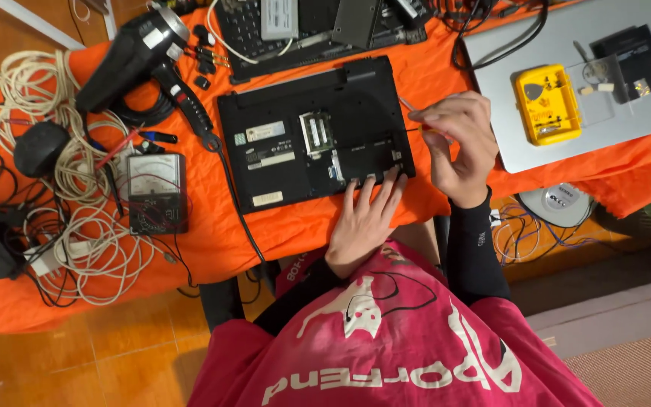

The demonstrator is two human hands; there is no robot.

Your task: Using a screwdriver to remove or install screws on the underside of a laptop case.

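At the far left, a pile of white cables (77, 226) lies on the orange cloth (212, 234). Next to it sits a black meter with a dial (157, 192). A black hair dryer (141, 56) lies above the meter, with its nose pointing up and to the left.

In the middle is a black laptop (314, 132). It lies upside down, so its bottom faces up. That way the parts inside can be reached. A small cover is off and a silver part shows. The laptop's long side runs left to right, tipped up a little at the right end.

The left hand (363, 222) lies flat on the laptop's near edge with its fingers spread. It grips nothing. It looks like it is pressing down so the laptop cannot slide.

The right hand (457, 143) is at the laptop's right edge. Its fingers pinch a thin screwdriver (410, 107), which points up and to the left.

Further right, a yellow tool case (548, 105) sits on a closed silver laptop (642, 124).
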